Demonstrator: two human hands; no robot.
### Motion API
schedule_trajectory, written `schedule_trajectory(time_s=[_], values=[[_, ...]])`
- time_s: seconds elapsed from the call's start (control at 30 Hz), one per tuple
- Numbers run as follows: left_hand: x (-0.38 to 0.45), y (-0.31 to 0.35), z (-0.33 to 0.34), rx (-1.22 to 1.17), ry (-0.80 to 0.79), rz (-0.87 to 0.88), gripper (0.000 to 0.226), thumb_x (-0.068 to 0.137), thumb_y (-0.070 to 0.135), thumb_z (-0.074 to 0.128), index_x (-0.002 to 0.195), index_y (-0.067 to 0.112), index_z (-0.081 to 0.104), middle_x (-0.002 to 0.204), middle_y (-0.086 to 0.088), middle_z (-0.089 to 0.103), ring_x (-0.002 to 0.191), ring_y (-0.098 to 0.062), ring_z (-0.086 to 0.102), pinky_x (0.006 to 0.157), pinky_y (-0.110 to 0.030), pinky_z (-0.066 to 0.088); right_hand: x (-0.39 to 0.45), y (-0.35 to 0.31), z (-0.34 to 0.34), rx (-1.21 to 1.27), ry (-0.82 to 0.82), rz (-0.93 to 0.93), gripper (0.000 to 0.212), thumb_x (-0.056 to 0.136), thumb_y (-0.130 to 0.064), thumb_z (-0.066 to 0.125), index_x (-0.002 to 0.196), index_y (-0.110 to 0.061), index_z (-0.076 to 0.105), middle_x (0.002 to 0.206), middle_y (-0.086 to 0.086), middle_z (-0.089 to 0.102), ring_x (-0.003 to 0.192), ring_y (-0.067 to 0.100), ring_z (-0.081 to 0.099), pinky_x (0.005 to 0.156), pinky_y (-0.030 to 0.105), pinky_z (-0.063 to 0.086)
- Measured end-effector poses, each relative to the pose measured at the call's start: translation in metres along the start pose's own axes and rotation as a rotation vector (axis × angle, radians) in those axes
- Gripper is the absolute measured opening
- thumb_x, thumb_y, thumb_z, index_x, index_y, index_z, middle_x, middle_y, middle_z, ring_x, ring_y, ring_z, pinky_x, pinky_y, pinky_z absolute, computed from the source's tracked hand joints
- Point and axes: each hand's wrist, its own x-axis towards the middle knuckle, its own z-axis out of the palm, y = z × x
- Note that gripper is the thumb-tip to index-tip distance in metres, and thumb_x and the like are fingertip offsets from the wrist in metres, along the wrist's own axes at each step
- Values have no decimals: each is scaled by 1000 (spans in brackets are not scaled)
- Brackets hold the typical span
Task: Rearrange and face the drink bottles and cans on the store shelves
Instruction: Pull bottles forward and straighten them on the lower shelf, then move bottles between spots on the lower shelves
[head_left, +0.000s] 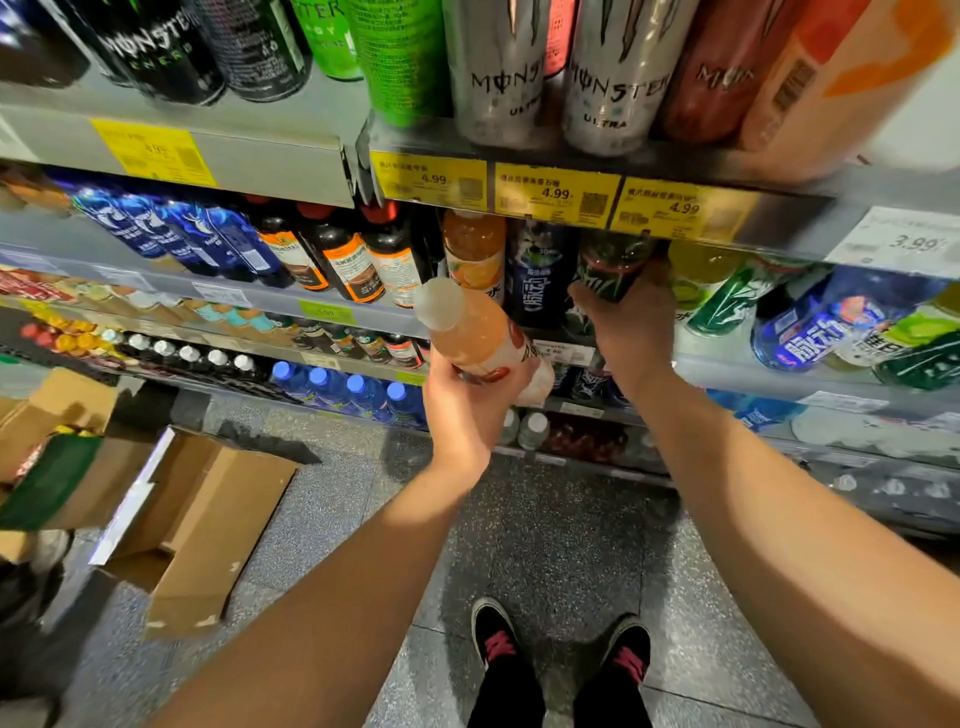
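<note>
My left hand (467, 405) grips a pale orange drink bottle (472, 332) with a white cap, tilted up and to the left in front of the shelves. My right hand (631, 322) reaches onto the second shelf and grips a dark bottle with a green label (608, 265). Just left of that bottle stand a dark blue bottle (540, 275) and an orange juice bottle (474, 249). Silver Monster cans (613, 78) stand on the top shelf right above.
Yellow price tags (556, 195) line the top shelf edge. Green and blue bottles (810, 332) lie tipped on the second shelf at right. Open cardboard boxes (197, 525) sit on the floor at left. My shoes (561, 649) stand on the speckled floor.
</note>
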Motion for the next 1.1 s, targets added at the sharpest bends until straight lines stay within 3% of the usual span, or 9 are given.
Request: schedule_trajectory(time_s=[0.17,0.33,0.43,0.53,0.67,0.8,0.9,1.0,1.1], values=[[0,8,5,-32,-70,-79,79,55,41,92,118,5,62,102,-5,76,96,-15,73,86,-29,57,-62,10,-10,118,26,-40,61,84,-32,68,138,-17,45,131,-2,57,121,18,56,99,35,49],[-3,17,12,116,-112,-69,66,64,22,94,119,14,60,98,6,73,89,5,68,78,-14,52,-99,11,-3,11,-464,-145,97,71,-25,83,151,-25,28,146,4,46,134,19,45,109,41,43],[-5,17,12,155,-181,-33,66,65,27,94,119,19,59,102,10,71,94,8,66,80,-12,50,-92,2,-2,-47,-441,-50,87,72,-19,83,146,-16,37,129,6,59,118,26,56,94,37,49],[2,23,4,112,-282,-46,50,77,44,80,115,17,63,94,8,71,82,4,66,74,-21,51,-98,4,-10,21,-416,30,76,72,-29,86,136,-19,46,111,-9,59,101,11,59,84,25,48],[32,16,9,22,-43,7,43,85,42,68,118,15,60,108,-7,64,91,-13,61,81,-27,49,-117,21,-22,202,-387,123,66,71,-32,87,125,-32,48,105,-24,60,92,-20,58,72,-1,43],[75,1,22,108,67,-4,51,74,41,79,115,31,50,115,-9,58,107,-24,59,92,-41,52,-132,38,-27,283,-366,211,70,69,-28,89,126,-35,48,108,-24,64,97,-15,62,82,10,47],[93,-8,31,69,35,30,54,69,27,84,115,27,55,112,-11,65,101,-27,65,91,-53,54,-133,46,-27,309,-347,226,71,68,-20,89,127,-29,50,104,-22,66,93,-15,64,74,7,50],[105,-12,32,50,-2,-9,55,70,7,86,115,4,55,104,-19,68,87,-22,66,83,-47,58,-130,52,-27,332,-337,232,75,67,-20,89,132,-23,51,108,-20,67,95,-11,66,78,11,51],[114,-10,31,94,-58,-11,55,67,14,88,110,-1,56,95,-17,67,83,-21,62,77,-38,55,-128,54,-29,341,-330,241,74,69,-18,89,131,-24,50,106,-22,65,93,-15,64,73,6,50]])
